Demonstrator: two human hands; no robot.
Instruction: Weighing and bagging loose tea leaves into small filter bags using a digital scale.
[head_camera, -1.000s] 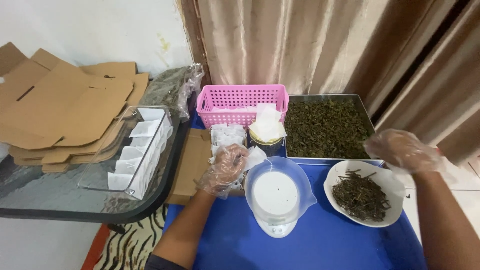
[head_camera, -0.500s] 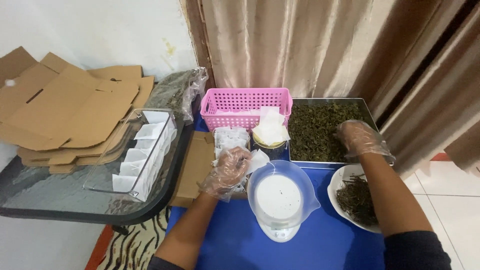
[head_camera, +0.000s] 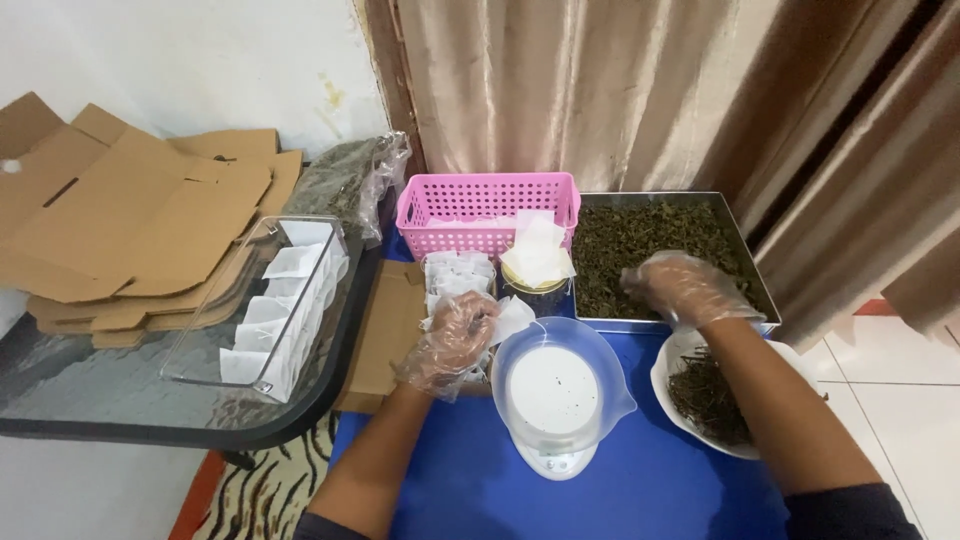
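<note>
Both my hands wear clear plastic gloves. My left hand (head_camera: 452, 340) holds a small white paper sachet (head_camera: 512, 318) beside a stack of the same sachets (head_camera: 458, 272). My right hand (head_camera: 685, 287) reaches into the metal tray (head_camera: 752, 272) of dark dried leaves (head_camera: 650, 235), fingers bent down into them at the near edge. A clear jug (head_camera: 562, 385) stands on a small white scale (head_camera: 552, 462) between my arms. Under my right forearm sits a white plate (head_camera: 668, 392) of darker twigs (head_camera: 708, 398).
A pink basket (head_camera: 487, 208) with white filters stands behind the sachets. To the left, a glass table carries a clear tray (head_camera: 262, 300) of filled sachets, flat cardboard sheets (head_camera: 120, 220) and a plastic bag of leaves (head_camera: 350, 180). A curtain (head_camera: 560, 90) hangs behind.
My right hand has swung left from beside the white plate into the tray of dried leaves. My left hand has stayed at the sachets.
</note>
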